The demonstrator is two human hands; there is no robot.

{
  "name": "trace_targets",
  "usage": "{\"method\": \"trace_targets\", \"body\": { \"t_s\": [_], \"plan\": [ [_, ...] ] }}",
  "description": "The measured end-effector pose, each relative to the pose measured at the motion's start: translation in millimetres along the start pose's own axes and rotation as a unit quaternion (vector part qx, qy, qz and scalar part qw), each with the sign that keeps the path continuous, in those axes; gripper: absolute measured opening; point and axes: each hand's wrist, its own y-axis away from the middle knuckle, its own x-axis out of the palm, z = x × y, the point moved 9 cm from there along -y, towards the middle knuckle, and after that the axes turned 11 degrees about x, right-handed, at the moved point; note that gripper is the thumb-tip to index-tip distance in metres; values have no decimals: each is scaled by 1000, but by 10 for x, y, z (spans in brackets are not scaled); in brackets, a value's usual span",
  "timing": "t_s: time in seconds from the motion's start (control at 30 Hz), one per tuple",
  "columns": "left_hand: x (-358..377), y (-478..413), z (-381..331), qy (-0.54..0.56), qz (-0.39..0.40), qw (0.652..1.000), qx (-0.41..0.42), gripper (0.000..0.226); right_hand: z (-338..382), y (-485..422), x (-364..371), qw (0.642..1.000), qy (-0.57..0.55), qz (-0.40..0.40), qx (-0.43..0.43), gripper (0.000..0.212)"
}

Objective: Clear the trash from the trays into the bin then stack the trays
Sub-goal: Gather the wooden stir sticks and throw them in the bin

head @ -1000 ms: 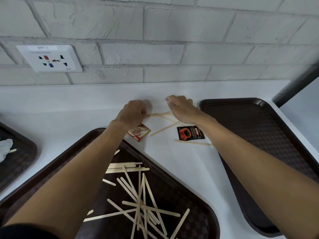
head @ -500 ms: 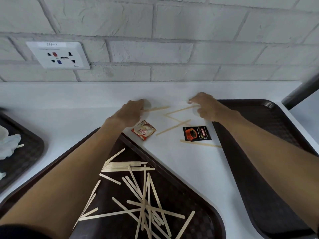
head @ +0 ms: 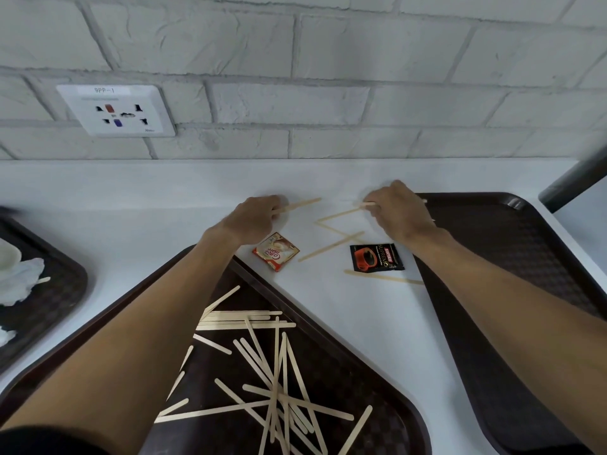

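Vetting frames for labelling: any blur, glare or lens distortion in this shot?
Head view: soft, even light, no glare on the counter; faint shadows by the left hand and right hand; brick wall lines bow, wide-angle; rim of the far-left tray looks smeared.

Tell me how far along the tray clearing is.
Done: the right tray looks empty. In hand: the left hand pinches one wooden stir stick at the counter, the right hand another. Left: the Coffee-mate sachet, the Kopiko sachet, sticks on the middle tray, tissue on the left tray, then stacking; no bin shows.
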Motion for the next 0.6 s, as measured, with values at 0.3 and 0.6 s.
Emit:
{"method": "trace_targets", "body": {
  "t_s": [0.3, 0.6],
  "plan": [
    [-3, 63, -145, 4, 22, 1000, -13, 25, 158, -13, 376, 985, -48, 166, 19, 73],
    [117, 91, -182, 38, 62, 997, -17, 32, 128, 15, 421, 957, -193, 216, 1, 39]
  ]
}}
